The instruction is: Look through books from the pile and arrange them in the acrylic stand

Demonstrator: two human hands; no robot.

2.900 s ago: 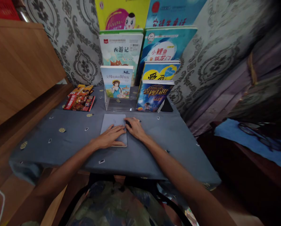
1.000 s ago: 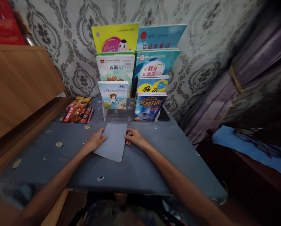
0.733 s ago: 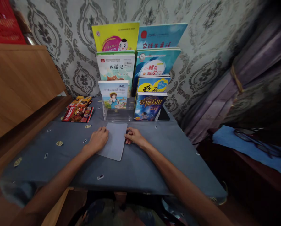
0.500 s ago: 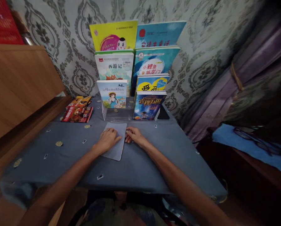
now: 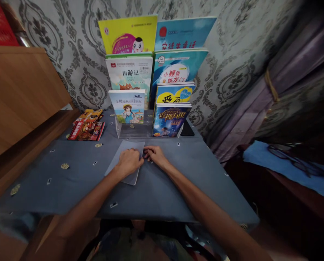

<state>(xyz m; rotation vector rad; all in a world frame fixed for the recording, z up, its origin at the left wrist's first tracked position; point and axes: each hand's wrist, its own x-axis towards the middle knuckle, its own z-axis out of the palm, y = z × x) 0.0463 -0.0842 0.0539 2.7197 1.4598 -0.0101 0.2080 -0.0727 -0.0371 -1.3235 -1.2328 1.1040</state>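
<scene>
A thin grey translucent sheet (image 5: 123, 148) lies on the grey-blue tablecloth (image 5: 69, 174), just in front of a clear book stand (image 5: 133, 131). My left hand (image 5: 129, 162) rests palm down on the sheet's right half, fingers bent slightly and reaching its right edge. My right hand (image 5: 155, 154) is beside it, fingers curled and pinched at that same edge. The two hands almost touch. Part of the sheet is hidden under my left hand.
The stand holds tiered children's books (image 5: 151, 72) against the patterned wall. A red magazine stack (image 5: 86, 129) lies at the back left, a dark phone (image 5: 187, 129) by the stand's right. Wooden cabinet (image 5: 20, 90) on the left, curtain (image 5: 273, 83) and blue cloth (image 5: 284, 168) on the right.
My left hand slid from the sheet's left edge across the top to its right side, next to my right hand. The sheet has settled flatter and shifted slightly left.
</scene>
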